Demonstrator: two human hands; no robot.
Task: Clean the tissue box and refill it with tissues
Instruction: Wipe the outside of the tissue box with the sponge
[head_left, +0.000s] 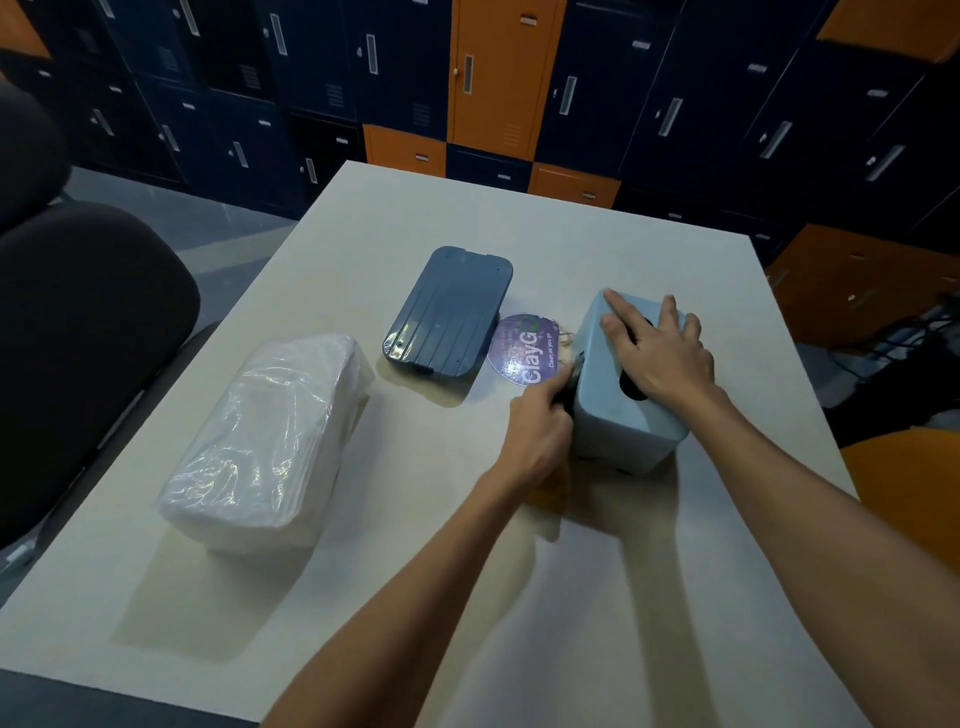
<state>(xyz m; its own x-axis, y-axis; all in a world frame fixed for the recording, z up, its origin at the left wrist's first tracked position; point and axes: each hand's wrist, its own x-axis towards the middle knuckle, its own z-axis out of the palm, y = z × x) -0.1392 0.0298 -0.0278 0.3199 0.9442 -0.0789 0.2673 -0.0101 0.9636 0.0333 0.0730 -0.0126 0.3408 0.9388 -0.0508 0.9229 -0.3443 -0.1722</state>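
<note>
Right hand (662, 358) lies flat, fingers spread, palm down on top of the tissue box (623, 384), covering part of the dark dispensing slot and pinning the box to the table (467, 597). Left hand (540, 431) is curled closed around something small and dark, probably a wiping cloth or brush, pressed against the box's left side wall; can't tell exactly what it is. Judged step: wiping the outside of the box, refill not yet started. Box sits at the right side of the table, near the far-right edge, slot face up. It is pale blue, rounded corners, smooth matte shell, looks like hard plastic. Likely light and stiff when empty, and smooth enough to skate on the tabletop, so holding it down from above makes sense; best hold is across the top or by the two long sides, not by the slot edge. Just left of it lies a round purple sticker (524, 348) on the table, then the dark blue ribbed lid (447, 312), apart from the box. Farther left, the tissue pack (270, 441) in clear wrap, soft and squashy, unopened as far as can be seen.
</note>
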